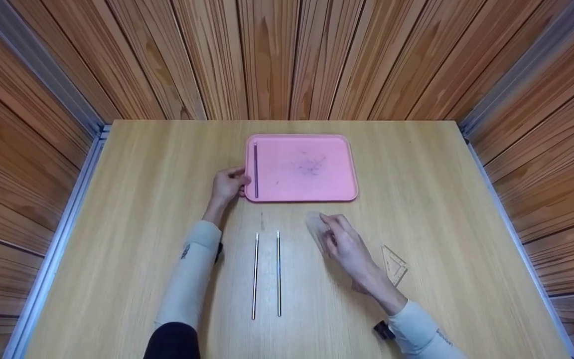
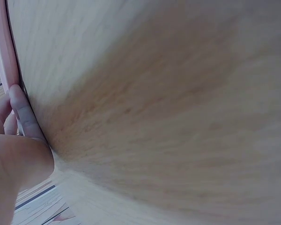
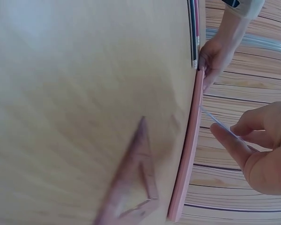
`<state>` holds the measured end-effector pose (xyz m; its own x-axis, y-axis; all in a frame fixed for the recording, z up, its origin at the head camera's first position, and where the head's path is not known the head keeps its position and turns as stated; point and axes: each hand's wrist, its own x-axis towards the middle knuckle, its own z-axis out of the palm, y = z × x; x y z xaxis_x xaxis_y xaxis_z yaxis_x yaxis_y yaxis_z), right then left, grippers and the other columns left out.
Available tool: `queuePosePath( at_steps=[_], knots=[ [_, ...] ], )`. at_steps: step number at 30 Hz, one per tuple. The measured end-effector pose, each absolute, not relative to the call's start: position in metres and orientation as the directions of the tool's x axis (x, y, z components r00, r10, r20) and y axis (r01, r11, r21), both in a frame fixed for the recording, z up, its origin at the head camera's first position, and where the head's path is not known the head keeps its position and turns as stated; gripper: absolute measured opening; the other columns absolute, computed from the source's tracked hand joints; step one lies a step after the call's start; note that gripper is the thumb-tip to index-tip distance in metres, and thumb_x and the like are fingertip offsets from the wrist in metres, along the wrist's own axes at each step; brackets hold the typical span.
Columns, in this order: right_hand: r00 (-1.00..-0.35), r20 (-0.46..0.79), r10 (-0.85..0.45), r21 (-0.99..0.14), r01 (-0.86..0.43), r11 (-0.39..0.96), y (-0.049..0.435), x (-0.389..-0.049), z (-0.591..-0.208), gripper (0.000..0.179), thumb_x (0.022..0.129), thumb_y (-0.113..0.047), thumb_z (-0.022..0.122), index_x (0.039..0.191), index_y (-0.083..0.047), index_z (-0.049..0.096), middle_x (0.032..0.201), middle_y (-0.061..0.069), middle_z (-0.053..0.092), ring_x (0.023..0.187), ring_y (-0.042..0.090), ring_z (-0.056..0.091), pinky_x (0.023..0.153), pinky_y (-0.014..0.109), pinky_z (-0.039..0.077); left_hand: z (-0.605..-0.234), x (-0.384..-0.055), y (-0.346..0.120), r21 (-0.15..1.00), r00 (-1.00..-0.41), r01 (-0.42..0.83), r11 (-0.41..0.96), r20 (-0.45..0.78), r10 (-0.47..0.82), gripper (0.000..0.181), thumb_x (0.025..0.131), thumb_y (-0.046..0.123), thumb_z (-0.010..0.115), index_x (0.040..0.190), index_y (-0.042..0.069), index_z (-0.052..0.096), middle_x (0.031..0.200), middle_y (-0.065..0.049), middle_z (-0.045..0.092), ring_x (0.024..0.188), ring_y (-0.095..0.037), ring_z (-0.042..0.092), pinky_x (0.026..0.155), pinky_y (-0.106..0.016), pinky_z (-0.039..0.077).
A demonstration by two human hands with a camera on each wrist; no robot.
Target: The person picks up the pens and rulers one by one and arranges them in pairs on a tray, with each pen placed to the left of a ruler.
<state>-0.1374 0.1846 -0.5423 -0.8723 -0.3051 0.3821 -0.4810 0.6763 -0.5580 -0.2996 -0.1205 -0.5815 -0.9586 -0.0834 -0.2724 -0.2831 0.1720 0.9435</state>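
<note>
Looks part-done: one dark pencil (image 1: 256,169) on pink tray (image 1: 302,193).
Left hand (image 1: 227,185) grips tray edge; right hand (image 1: 348,247) pinches clear sheet (image 1: 315,227); two pencils (image 1: 255,276), set square (image 1: 399,264) off tray.

No legible text in any view. Head view: small black print (image 1: 185,251) on left sleeve (image 1: 182,286) at 8 o'clock, more lettering-like print on right sleeve (image 1: 416,326) between 4 and 5; can't make out either. Clear set square (image 1: 400,273) on desk (image 1: 466,234), about 4 o'clock: fine edge marks, unreadable.
</note>
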Motion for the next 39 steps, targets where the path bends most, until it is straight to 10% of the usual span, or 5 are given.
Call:
queuePosePath(
  at_steps=[31,39],
  knots=[
    [-0.927,0.262,-0.269,-0.645,-0.375,0.666,0.147,-0.236,-0.527,0.055,0.088,0.011,0.061,0.141,0.004,0.050,0.119,0.019,0.055,0.091,0.025,0.065,0.076,0.031,0.059,-0.579,-0.298,-0.118,0.931,-0.949,-0.314,0.188,-0.300,-0.096,0.038,0.093,0.014,0.068,0.131,0.016,0.065,0.117,-0.006,0.068,0.090,-0.017,0.066,0.070,-0.023,0.056],
    [-0.954,0.178,-0.243,-0.715,-0.295,0.634,0.130,-0.266,-0.524,0.058,0.086,0.010,0.061,0.142,0.003,0.049,0.121,0.019,0.054,0.092,0.026,0.065,0.075,0.031,0.059,-0.578,-0.301,-0.120,0.940,-0.947,-0.316,0.129,-0.306,-0.093,0.041,0.092,0.009,0.068,0.132,0.012,0.064,0.103,-0.012,0.069,0.070,-0.016,0.065,0.056,-0.022,0.056]
  ],
)
